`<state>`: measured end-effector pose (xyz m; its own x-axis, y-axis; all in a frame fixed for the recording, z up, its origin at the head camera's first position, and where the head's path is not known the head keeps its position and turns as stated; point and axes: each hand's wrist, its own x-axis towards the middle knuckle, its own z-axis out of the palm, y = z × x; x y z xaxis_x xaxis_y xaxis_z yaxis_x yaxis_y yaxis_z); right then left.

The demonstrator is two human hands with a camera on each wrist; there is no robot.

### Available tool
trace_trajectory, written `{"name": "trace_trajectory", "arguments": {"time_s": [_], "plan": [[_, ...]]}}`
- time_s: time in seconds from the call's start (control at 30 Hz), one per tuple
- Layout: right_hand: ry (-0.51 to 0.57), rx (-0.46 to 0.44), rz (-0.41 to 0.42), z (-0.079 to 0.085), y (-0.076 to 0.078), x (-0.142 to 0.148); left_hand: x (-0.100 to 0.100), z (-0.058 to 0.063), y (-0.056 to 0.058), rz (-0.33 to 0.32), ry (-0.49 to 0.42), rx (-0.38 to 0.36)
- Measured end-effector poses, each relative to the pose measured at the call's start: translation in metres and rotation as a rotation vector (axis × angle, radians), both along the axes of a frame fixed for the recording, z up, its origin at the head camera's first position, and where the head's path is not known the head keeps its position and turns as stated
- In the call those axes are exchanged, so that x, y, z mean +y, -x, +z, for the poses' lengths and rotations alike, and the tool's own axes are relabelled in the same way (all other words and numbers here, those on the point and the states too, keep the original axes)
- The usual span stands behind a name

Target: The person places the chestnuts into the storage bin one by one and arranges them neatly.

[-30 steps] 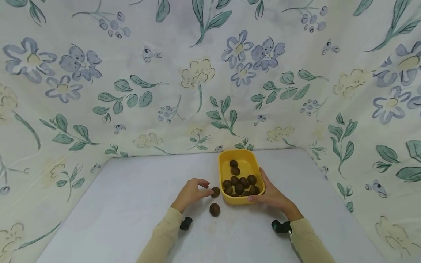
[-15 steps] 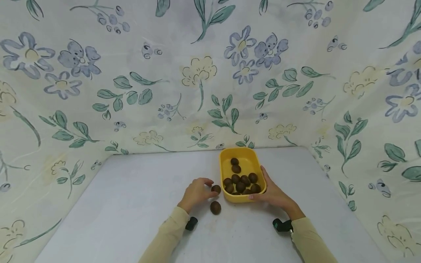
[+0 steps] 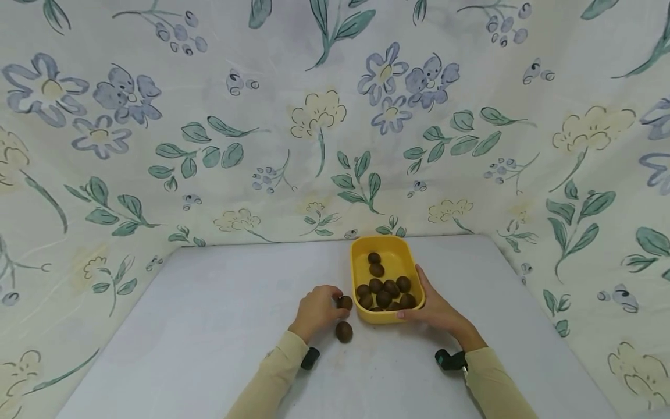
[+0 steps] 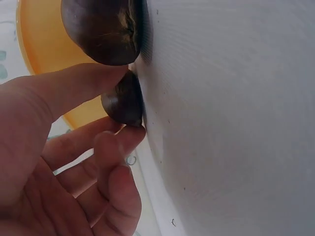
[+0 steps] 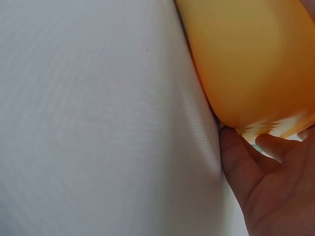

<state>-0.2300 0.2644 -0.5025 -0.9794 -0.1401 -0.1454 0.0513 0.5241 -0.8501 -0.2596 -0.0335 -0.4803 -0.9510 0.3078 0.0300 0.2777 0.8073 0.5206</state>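
My left hand (image 3: 316, 312) pinches a dark brown chestnut (image 4: 123, 102) between thumb and fingertips, low over the white table, just left of the yellow container. A second chestnut (image 3: 344, 332) lies on the table nearer to me, close to my left thumb; it looms large and glossy at the top of the left wrist view. My right hand (image 3: 438, 315) holds the yellow container (image 3: 381, 318) at its near right corner, thumb at the front rim, other fingers along the right side. Inside, several chestnuts (image 3: 391, 288) gather at the near end, and two sit farther back.
The white tabletop (image 3: 220, 314) runs back to a hanging cloth (image 3: 282, 174) with a flower and leaf print, which also closes off the sides. Small black wrist cameras (image 3: 449, 359) sit at both sleeves.
My left hand has moved right and closed its thumb and fingers round the chestnut beside the container. My right hand keeps its hold on the container. The view has shifted slightly.
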Motion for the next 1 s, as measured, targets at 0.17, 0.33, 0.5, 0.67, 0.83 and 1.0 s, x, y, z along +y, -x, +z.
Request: {"name": "trace_trajectory", "arguments": {"time_s": [0.17,0.33,0.5,0.67,0.83,1.0], "plan": [[0.021,0.016,0.021,-0.0009,-0.0007,0.0029,0.0036,-0.0027,-0.0019,0.005,0.017,0.023],[0.024,0.016,0.023,-0.0030,-0.0008,0.0041,0.0048,-0.0021,-0.0036,0.019,0.005,0.018],[0.034,0.017,0.025,-0.0039,0.0004,0.0048,0.0026,-0.0036,-0.0025,0.040,-0.059,-0.024],[0.027,0.023,0.017,-0.0037,0.0000,0.0055,0.0002,-0.0017,-0.0031,0.067,-0.142,-0.076],[0.022,0.031,0.020,-0.0047,-0.0008,0.0071,-0.0021,0.0018,-0.0042,0.104,-0.231,-0.104],[0.042,0.026,0.030,-0.0061,-0.0022,0.0095,-0.0047,0.0029,-0.0062,0.090,-0.299,-0.052]]}}
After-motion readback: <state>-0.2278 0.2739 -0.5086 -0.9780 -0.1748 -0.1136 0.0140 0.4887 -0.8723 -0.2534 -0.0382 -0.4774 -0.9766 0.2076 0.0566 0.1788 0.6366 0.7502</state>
